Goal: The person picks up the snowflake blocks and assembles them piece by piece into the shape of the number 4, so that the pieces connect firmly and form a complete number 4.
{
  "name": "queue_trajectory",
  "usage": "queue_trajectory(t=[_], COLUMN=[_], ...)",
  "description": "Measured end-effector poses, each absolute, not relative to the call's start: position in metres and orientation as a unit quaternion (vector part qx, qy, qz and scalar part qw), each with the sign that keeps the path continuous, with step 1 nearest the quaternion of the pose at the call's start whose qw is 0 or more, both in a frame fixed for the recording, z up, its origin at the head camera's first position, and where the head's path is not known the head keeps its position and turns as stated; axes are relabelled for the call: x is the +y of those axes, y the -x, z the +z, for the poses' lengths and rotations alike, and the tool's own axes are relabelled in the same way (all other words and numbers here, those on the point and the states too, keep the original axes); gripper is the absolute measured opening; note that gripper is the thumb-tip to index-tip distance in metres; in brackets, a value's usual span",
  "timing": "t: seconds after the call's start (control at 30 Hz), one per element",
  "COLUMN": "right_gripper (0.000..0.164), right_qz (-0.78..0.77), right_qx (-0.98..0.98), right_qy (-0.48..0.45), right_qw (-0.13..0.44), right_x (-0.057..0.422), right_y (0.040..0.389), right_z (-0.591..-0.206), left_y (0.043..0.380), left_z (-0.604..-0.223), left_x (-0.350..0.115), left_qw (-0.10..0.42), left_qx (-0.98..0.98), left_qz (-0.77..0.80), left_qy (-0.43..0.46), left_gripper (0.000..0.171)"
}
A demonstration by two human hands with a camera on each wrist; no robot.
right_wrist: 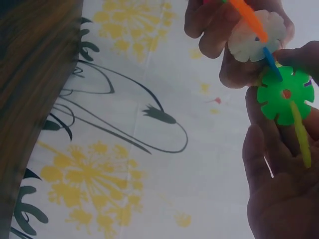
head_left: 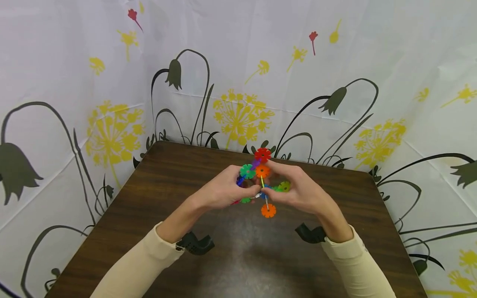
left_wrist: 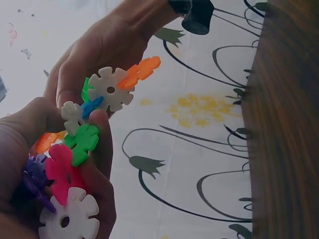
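Observation:
Both hands hold a joined cluster of notched, flower-shaped plastic discs up in front of the body, above the table. My left hand (head_left: 218, 190) grips its left side, thumb toward the middle, near a teal-green disc (head_left: 247, 171). On the other side my right hand (head_left: 303, 188) pinches the cluster between thumb and fingers. A red disc (head_left: 263, 155) tops it, and an orange disc (head_left: 268, 210) hangs lowest. In the left wrist view, a white disc (left_wrist: 84, 219) and a pink disc (left_wrist: 62, 172) lie against the left hand. A green disc (right_wrist: 271, 99) shows by the right fingers.
Below the hands is a dark wood-grain table (head_left: 179, 174). A white curtain (head_left: 238, 54) printed with flowers surrounds its back and sides. Black wrist mounts (head_left: 197, 243) sit at the cuffs of the cream sleeves (head_left: 138, 265).

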State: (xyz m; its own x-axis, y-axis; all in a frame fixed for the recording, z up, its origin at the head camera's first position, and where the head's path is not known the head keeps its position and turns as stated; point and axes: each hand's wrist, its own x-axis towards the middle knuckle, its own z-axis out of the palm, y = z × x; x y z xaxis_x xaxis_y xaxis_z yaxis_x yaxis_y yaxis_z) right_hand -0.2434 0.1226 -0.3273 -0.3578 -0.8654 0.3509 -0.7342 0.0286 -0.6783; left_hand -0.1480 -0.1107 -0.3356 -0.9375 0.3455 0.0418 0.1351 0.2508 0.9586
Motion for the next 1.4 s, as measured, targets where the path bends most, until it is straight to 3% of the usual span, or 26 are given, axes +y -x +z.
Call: queue_trajectory(t=[0.37,0.93,1.1,1.3,1.4], right_gripper=[0.021,0.018,0.024,0.051,0.056], right_qz=[-0.388,-0.357,-0.39,-0.445,-0.468], right_qx=[0.724,0.733,0.731,0.743,0.745], right_qy=[0.561,0.566,0.546,0.483,0.457], right_qw=[0.104,0.121,0.126,0.128,0.13], right_x=[0.13,0.138,0.142,0.142,0.144], right_y=[0.238,0.239,0.24,0.24,0.241], right_z=[-0.319,-0.326,-0.333,-0.353,-0.368], left_y=[0.149,0.155,0.159,0.165,0.166], left_z=[-0.329,-0.334,-0.337,-0.341,-0.345], left_x=[-0.109,-0.106,-0.109,-0.111,-0.111], left_qw=[0.112,0.167,0.183,0.185,0.171], left_qx=[0.801,0.798,0.78,0.773,0.781], left_qz=[0.559,0.55,0.573,0.589,0.588], left_qy=[-0.182,-0.181,-0.174,-0.146,-0.124], left_gripper=[0.012,0.016,0.019,0.023,0.027])
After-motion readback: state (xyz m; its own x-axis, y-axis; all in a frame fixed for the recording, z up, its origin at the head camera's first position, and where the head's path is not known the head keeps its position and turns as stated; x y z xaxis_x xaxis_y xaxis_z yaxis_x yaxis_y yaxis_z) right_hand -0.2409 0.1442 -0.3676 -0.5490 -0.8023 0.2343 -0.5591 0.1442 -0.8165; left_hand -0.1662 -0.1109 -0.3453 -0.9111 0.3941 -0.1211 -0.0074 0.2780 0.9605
